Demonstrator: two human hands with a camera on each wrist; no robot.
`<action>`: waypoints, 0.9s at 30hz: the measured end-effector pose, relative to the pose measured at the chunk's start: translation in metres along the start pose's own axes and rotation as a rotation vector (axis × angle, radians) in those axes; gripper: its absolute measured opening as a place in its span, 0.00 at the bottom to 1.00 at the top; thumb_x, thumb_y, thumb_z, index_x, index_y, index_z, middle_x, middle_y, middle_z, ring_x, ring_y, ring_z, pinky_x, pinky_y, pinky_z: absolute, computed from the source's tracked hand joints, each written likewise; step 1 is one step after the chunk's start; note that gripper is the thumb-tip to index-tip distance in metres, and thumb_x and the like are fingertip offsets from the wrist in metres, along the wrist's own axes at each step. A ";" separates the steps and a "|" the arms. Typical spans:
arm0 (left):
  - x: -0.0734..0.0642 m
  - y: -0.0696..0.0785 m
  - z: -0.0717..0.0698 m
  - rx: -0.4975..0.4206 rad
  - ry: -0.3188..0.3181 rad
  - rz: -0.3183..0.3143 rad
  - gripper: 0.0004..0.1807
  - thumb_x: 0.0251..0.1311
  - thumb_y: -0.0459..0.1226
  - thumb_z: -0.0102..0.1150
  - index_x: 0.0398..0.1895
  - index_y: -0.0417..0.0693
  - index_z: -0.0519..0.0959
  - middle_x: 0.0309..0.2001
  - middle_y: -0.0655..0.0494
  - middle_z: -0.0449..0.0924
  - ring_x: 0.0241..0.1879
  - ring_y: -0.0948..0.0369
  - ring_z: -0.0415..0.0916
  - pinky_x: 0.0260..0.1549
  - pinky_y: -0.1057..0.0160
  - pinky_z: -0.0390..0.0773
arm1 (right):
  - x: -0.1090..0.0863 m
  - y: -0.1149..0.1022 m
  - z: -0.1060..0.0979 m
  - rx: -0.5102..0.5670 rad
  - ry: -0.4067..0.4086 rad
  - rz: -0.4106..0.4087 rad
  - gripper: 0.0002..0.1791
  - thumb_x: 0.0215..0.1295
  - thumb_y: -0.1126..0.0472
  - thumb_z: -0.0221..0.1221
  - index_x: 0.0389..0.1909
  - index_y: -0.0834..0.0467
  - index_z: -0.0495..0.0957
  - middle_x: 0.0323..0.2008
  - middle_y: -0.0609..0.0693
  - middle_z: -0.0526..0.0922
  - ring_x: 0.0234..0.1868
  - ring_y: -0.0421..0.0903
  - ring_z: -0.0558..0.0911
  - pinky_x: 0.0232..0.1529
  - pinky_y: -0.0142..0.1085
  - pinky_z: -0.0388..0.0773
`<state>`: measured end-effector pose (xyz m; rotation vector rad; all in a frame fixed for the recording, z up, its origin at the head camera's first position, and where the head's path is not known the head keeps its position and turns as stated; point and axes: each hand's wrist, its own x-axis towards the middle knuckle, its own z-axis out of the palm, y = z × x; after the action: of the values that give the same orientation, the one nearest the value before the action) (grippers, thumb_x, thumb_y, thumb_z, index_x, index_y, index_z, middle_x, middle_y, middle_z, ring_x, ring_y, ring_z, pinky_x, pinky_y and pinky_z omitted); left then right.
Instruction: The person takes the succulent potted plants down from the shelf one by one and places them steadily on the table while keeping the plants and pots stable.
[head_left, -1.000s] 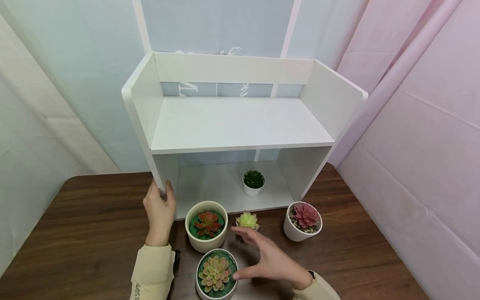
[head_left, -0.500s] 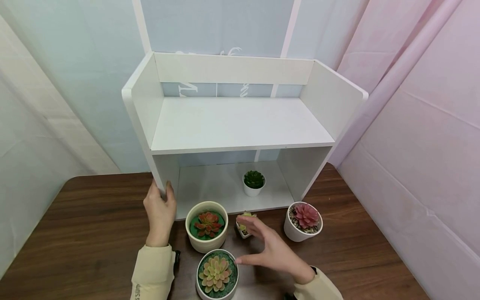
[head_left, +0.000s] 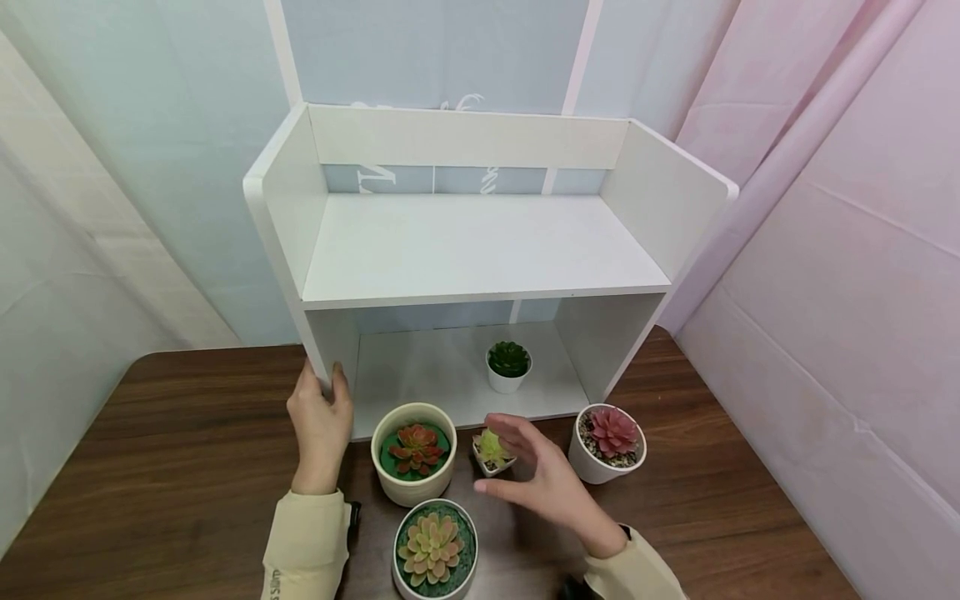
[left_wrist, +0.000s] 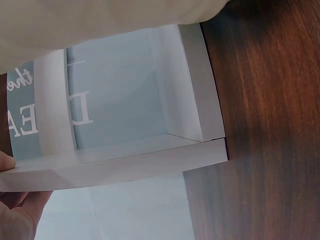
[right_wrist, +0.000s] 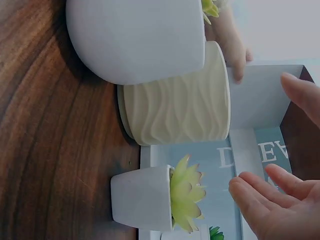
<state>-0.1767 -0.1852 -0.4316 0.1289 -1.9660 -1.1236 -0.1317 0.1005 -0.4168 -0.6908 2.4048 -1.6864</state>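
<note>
A white two-tier shelf (head_left: pixel 480 242) stands on the table. My left hand (head_left: pixel 320 421) grips its left side panel near the bottom, the thumb inside and the fingers outside. My right hand (head_left: pixel 543 479) hovers with spread fingers, holding nothing, just right of a small yellow-green succulent (head_left: pixel 492 448) in a white pot (right_wrist: pixel 142 196). Left of that is a cream pot (head_left: pixel 413 492) with a red succulent (head_left: pixel 417 447). Nearer me stands a pale pot with a pinkish-green succulent (head_left: pixel 431 547). A dark green succulent (head_left: pixel 507 358) in a white pot sits on the lower tier.
A white pot with a pink succulent (head_left: pixel 612 432) stands at the shelf's front right corner. The brown wooden table (head_left: pixel 150 475) extends to both sides. Pale curtains (head_left: pixel 840 275) hang around the back and sides.
My right hand has moved right and slightly away from me, uncovering more of the small yellow-green succulent. Its little pot looks turned. My left hand has stayed on the shelf panel.
</note>
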 end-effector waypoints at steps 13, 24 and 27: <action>-0.001 0.001 0.000 0.003 0.009 0.005 0.13 0.62 0.25 0.52 0.49 0.27 0.74 0.43 0.30 0.80 0.41 0.35 0.79 0.33 0.36 0.77 | 0.012 0.005 0.000 -0.092 0.190 -0.020 0.35 0.49 0.60 0.73 0.60 0.56 0.71 0.59 0.55 0.76 0.59 0.56 0.77 0.56 0.47 0.75; 0.000 0.001 0.001 0.000 0.006 0.011 0.13 0.62 0.25 0.51 0.48 0.26 0.74 0.43 0.29 0.80 0.41 0.35 0.79 0.32 0.36 0.77 | 0.022 0.008 -0.004 -0.165 0.304 -0.016 0.36 0.49 0.62 0.73 0.60 0.61 0.70 0.59 0.57 0.75 0.58 0.55 0.77 0.56 0.47 0.74; 0.000 0.001 0.001 -0.005 0.006 0.013 0.13 0.62 0.25 0.51 0.49 0.26 0.74 0.43 0.29 0.80 0.42 0.34 0.79 0.32 0.36 0.77 | 0.024 0.011 -0.005 -0.179 0.317 -0.030 0.36 0.50 0.61 0.72 0.60 0.62 0.69 0.58 0.59 0.75 0.58 0.56 0.77 0.57 0.48 0.74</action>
<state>-0.1771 -0.1844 -0.4308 0.1170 -1.9558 -1.1179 -0.1583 0.0972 -0.4217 -0.5149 2.8011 -1.7207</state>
